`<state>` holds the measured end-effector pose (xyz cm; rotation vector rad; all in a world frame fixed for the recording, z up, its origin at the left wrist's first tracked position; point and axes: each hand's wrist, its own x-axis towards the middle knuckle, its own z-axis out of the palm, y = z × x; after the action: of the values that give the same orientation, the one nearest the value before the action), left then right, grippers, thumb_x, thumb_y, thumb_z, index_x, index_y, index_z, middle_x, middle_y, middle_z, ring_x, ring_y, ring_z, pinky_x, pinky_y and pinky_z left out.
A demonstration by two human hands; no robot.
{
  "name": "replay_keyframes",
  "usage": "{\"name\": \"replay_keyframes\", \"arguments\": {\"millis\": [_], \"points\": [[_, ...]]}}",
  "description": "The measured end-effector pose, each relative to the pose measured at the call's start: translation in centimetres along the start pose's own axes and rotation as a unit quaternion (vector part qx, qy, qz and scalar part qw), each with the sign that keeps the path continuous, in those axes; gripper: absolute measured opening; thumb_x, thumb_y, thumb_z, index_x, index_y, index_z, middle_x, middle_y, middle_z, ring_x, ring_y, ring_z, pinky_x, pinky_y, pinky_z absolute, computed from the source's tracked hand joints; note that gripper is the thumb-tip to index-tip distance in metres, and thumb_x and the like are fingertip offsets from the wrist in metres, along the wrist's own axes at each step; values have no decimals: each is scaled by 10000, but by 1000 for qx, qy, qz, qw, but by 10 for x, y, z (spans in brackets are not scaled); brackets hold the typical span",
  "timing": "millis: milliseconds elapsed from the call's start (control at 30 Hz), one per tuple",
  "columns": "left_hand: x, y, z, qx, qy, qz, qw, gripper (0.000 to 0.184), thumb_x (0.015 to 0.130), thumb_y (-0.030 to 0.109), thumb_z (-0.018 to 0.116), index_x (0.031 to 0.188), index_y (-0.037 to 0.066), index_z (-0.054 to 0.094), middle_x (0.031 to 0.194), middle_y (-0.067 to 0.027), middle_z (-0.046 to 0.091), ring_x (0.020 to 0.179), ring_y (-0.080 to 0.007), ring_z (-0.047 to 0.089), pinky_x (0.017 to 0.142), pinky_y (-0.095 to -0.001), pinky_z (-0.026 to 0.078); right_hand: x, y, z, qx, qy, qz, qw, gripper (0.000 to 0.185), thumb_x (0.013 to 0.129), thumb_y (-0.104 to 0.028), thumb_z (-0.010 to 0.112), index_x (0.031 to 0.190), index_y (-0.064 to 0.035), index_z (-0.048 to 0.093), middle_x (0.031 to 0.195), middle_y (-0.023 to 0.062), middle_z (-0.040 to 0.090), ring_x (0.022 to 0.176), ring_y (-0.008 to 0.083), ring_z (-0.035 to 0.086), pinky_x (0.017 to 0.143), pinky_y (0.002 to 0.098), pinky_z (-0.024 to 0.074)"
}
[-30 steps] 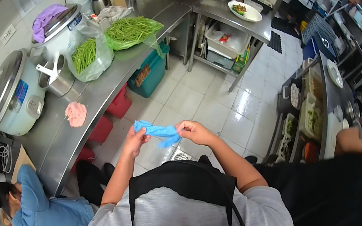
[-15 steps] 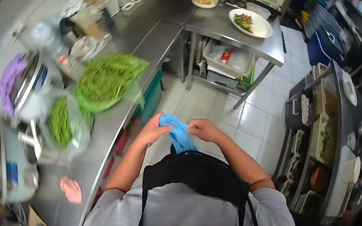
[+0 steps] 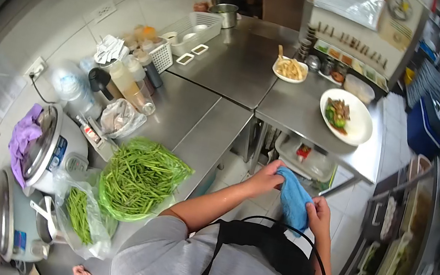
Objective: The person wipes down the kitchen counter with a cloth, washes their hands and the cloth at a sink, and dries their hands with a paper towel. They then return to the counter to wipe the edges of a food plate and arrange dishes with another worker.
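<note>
A blue cloth (image 3: 293, 200) hangs in front of my apron, gripped by both hands. My left hand (image 3: 267, 179) is closed on its upper left end. Lower down, my right hand (image 3: 319, 215) pinches its right edge. Beyond the cloth, on the steel table, sit a white oval plate (image 3: 359, 122) with meat and green vegetable pieces and a small white dish of fries (image 3: 291, 69). To my left, a green bag of cut green beans (image 3: 139, 179) lies open on the counter beside a clear bag with more beans (image 3: 79, 216).
Two rice cookers (image 3: 67, 154) stand along the left wall, one with a purple cloth (image 3: 26, 134) over it. Several bottles (image 3: 124, 80) crowd the counter's back. A shelf unit with food containers (image 3: 396, 257) runs along my right. A blue cooler (image 3: 428, 124) stands behind it.
My body and view have turned toward the steel table. Both hands have moved right and forward with the blue cloth, which now hangs more spread out between them.
</note>
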<state>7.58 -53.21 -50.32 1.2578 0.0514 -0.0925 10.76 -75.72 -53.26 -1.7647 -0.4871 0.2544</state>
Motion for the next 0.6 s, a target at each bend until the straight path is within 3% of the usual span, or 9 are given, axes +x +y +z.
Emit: {"name": "replay_keyframes", "arguments": {"millis": [67,167,233,267,333,367,400,500,600], "points": [[33,4,12,-31,14,-11,999,195,744,36,447,936,51,422,757,-4,464,699,-76,462,625,-211,401,31,12,-19,94,-50,11,994,95,762,-73,549,791,-52,462,662,-28,475,574,38,415,525,177,348],[88,-1,18,76,40,129,988,180,762,19,414,940,44,414,777,-15,480,708,-78,474,646,-218,411,82,13,-44,225,-167,48,959,264,738,-118,606,928,-45,437,693,-19,471,618,55,436,561,182,355],[121,-2,26,55,18,123,991,161,782,34,438,940,43,412,788,-11,493,716,-72,478,651,-217,411,114,3,-58,288,-232,79,926,361,729,-147,623,1013,-38,430,722,-1,470,644,75,453,578,196,366],[136,2,35,40,8,113,993,161,785,37,446,941,47,409,785,-4,489,718,-65,473,648,-210,406,129,0,-66,284,-264,68,919,536,701,-237,655,1124,-36,394,821,35,493,694,107,477,605,220,388],[161,9,57,-29,-12,110,993,117,792,54,480,887,55,413,740,19,461,687,-53,440,621,-190,381,164,17,-98,136,-310,59,939,607,683,-285,666,1154,-37,375,891,51,499,739,116,483,643,231,392],[175,6,62,28,-5,122,992,104,792,58,484,867,56,413,730,21,453,676,-52,429,610,-190,376,180,18,-110,60,-329,49,941,643,674,-310,671,1169,-37,365,926,58,502,761,120,486,663,237,394],[188,2,66,85,2,132,988,95,792,62,489,847,57,412,720,23,445,664,-51,419,599,-190,371,189,19,-115,72,-284,24,956,648,655,-365,674,1136,-32,395,952,56,510,774,120,484,680,242,392],[211,1,79,159,25,156,974,91,789,77,502,779,60,413,690,32,421,631,-50,384,565,-200,354,220,10,-135,99,-322,-17,942,613,660,-378,665,1107,-34,425,932,45,508,777,114,481,667,243,396],[226,-1,86,167,5,140,976,95,785,83,503,766,59,412,683,24,430,631,-51,388,559,-212,357,235,16,-143,70,-306,15,949,348,710,-192,594,998,-22,501,854,23,539,766,95,487,685,231,392]]}}
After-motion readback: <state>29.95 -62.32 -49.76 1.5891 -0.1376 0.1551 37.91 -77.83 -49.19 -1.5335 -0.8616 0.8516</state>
